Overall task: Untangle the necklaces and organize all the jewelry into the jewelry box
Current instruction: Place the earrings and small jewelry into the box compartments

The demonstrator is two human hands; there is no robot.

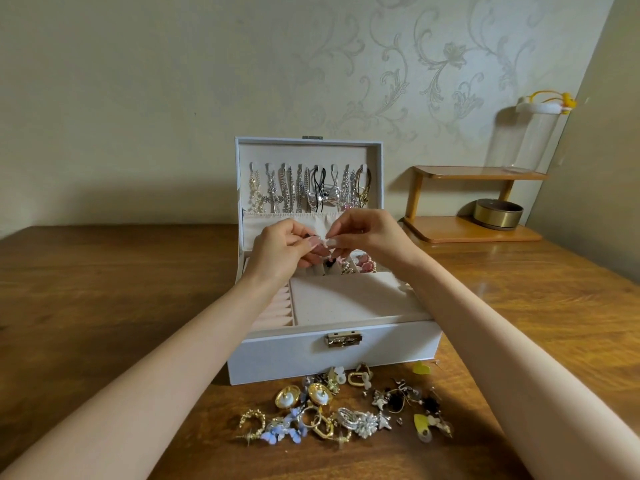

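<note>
The necklaces [304,188] already hang in a row from the hooks of the upright lid, so by my reading the untangling is done and the step in hand is sorting small pieces into the jewelry box [311,355], which stands open at the middle of the table [104,289]. On its left side the ring rolls [273,306] look unfilled. Above the far compartments the left hand [280,249] has its fingers curled, pinching a small piece [325,240] at the fingertips, and the right hand [363,237] pinches the same piece from the other side. It is too hidden to say what it is, perhaps an earring and its back. Just right of the hands, the far small compartments [362,266] already hold some pink and gold items. The next move likely calls for lowering the piece into a free compartment, then reaching near for the loose pile of earrings and rings [346,407] on the table in front of the box.
</note>
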